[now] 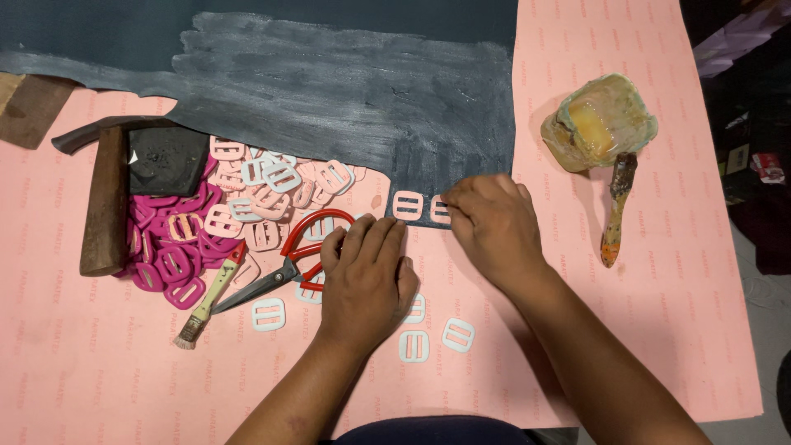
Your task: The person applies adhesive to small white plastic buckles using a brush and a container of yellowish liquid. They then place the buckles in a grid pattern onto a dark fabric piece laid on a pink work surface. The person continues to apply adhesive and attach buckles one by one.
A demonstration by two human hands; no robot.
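Note:
A large dark grey sheet (329, 91) lies across the back of the pink mat (643, 272). Two pale slide buckles sit on its lower edge: one (407, 205) in full view, the other (440, 210) under the fingertips of my right hand (494, 227), which presses it down. My left hand (367, 276) rests flat on the mat just below the sheet's edge, fingers together, beside the red-handled scissors (284, 268). It holds nothing. Several loose pale buckles (457, 334) lie near my left wrist.
A heap of pink, white and magenta buckles (206, 231) lies at the left with a hammer (107, 206) and a small brush (210, 297). A glue pot (600, 122) and a glue-stained brush (616, 210) stand at the right. The mat ends at the right.

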